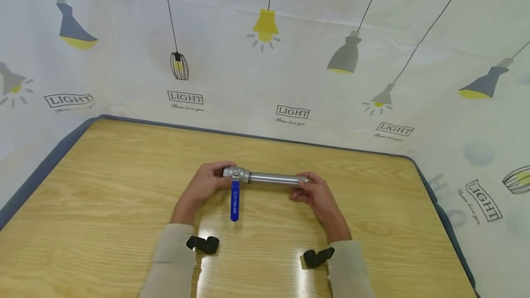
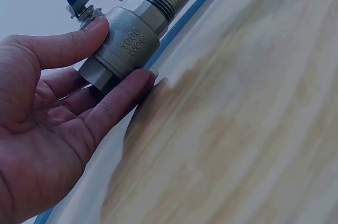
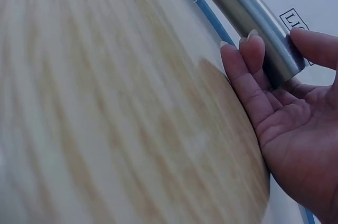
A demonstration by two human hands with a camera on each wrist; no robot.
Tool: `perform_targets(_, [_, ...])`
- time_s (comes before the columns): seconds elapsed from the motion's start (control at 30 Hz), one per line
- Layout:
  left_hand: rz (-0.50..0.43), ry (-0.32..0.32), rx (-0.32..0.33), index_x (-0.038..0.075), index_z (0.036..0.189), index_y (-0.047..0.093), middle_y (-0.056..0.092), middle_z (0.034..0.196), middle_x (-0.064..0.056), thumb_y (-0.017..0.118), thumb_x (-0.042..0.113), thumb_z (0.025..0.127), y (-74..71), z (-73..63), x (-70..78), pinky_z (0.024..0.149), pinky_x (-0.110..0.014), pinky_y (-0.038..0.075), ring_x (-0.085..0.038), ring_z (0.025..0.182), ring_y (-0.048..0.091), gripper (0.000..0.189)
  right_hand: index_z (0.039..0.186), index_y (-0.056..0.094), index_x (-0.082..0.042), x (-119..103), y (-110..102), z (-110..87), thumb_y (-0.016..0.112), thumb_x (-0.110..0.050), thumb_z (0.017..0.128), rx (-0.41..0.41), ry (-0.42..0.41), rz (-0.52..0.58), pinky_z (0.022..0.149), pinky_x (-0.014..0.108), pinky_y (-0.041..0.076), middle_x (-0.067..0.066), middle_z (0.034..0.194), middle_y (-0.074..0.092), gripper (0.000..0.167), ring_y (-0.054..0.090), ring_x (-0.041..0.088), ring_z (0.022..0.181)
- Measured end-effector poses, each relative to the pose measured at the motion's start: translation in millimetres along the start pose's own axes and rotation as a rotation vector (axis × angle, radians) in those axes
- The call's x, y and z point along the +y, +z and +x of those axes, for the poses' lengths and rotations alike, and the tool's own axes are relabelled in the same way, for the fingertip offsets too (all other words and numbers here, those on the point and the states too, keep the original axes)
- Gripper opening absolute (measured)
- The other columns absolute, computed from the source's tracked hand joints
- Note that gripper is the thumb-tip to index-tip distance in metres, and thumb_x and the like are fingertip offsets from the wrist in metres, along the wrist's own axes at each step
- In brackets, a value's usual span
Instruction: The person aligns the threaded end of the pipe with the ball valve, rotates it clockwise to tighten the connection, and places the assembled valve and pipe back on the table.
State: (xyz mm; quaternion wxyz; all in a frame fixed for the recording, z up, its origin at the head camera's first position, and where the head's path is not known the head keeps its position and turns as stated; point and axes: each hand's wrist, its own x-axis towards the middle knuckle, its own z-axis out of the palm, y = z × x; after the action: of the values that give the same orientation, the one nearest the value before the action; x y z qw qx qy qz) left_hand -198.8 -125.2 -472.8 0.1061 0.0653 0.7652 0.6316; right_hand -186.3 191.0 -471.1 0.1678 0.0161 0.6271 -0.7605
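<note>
A metal valve (image 1: pixel 236 173) (stamped 1000 WOG), held over the wooden table (image 1: pixel 120 224), meets a steel pipe (image 1: pixel 273 178) running toward 3 o'clock; the valve's blue lever (image 1: pixel 234 201) points to 6 o'clock. At 9 o'clock the left hand (image 1: pixel 204 181), fingers partly curled, grips the valve; at 3 o'clock the right hand (image 1: pixel 317 194) pinches the pipe's end between thumb and fingers. A lamp-printed backdrop (image 1: pixel 223 26) stands at 12 o'clock.

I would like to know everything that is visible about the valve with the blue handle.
The valve looks like grey metal, its body marked "1000 WOG", its outer end hexagonal. Its blue handle stands across the line of the pipe, downward in the head view. The pipe, threaded at the joint, extends from the valve's right side. The left hand grips the valve at its left end, seemingly above the table.
</note>
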Motion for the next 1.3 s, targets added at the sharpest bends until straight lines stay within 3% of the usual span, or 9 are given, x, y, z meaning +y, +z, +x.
perform_targets(0.2, [-0.005, -0.026, 0.007, 0.002, 0.127, 0.062, 0.064, 0.121, -0.016, 0.068, 0.0, 0.081, -1.7, 0.8, -1.6, 0.085, -0.028, 0.049, -0.023, 0.105, 0.058, 0.047, 0.11, 0.051, 0.003, 3.5, 0.8, 3.2, 0.052, -0.018, 0.1, 0.021, 0.003, -0.02, 0.066, 0.033, 0.057, 0.011, 0.075, 0.065, 0.023, 0.063, 0.017, 0.063])
perform_targets(0.33, [0.001, -0.033, 0.007, 0.004, 0.125, 0.064, 0.065, 0.119, -0.014, 0.068, 0.0, 0.081, -1.6, 1.3, -2.8, 0.085, -0.03, 0.049, -0.023, 0.104, 0.059, 0.044, 0.107, 0.053, 0.004, 5.0, 2.9, 2.3, 0.051, -0.021, 0.101, 0.06, 0.013, -0.052, 0.062, 0.032, 0.057, 0.012, 0.073, 0.063, 0.026, 0.06, 0.015, 0.059])
perform_targets(0.5, [0.004, -0.036, 0.006, 0.006, 0.125, 0.064, 0.065, 0.119, -0.013, 0.068, 0.003, 0.082, -0.7, 0.8, -2.5, 0.086, -0.031, 0.049, -0.023, 0.107, 0.059, 0.043, 0.114, 0.053, 0.007, 5.4, 4.0, 1.5, 0.049, -0.023, 0.102, 0.078, 0.018, -0.089, 0.062, 0.031, 0.056, 0.013, 0.076, 0.063, 0.032, 0.059, 0.015, 0.06])
perform_targets(0.7, [0.007, -0.027, 0.006, 0.004, 0.126, 0.063, 0.065, 0.12, -0.014, 0.067, 0.004, 0.083, -0.2, 0.5, -1.2, 0.084, -0.029, 0.049, -0.022, 0.107, 0.059, 0.044, 0.124, 0.044, 0.005, 3.8, 2.3, 1.6, 0.051, -0.01, 0.098, 0.001, 0.006, -0.088, 0.065, 0.031, 0.056, 0.012, 0.083, 0.061, 0.03, 0.062, 0.016, 0.065])
perform_targets(1.0, [-0.042, -0.04, -0.008, 0.004, 0.127, 0.062, 0.064, 0.123, -0.015, 0.067, 0.001, 0.084, 0.7, 1.3, -2.1, 0.088, -0.031, 0.049, -0.023, 0.109, 0.058, 0.044, 0.111, 0.05, 0.004, 2.9, -2.5, 1.4, 0.052, -0.017, 0.1, -0.014, 0.014, -0.088, 0.067, 0.033, 0.057, 0.014, 0.083, 0.061, 0.024, 0.064, 0.018, 0.067])
perform_targets(1.3, [-0.039, -0.05, 0.005, 0.005, 0.126, 0.063, 0.064, 0.121, -0.013, 0.068, 0.002, 0.082, 0.6, 1.4, -1.5, 0.089, -0.031, 0.048, -0.021, 0.108, 0.058, 0.044, 0.106, 0.053, 0.006, 2.3, 0.3, 1.0, 0.052, -0.026, 0.101, 0.016, 0.021, -0.133, 0.068, 0.031, 0.057, 0.015, 0.083, 0.061, 0.032, 0.062, 0.018, 0.067])
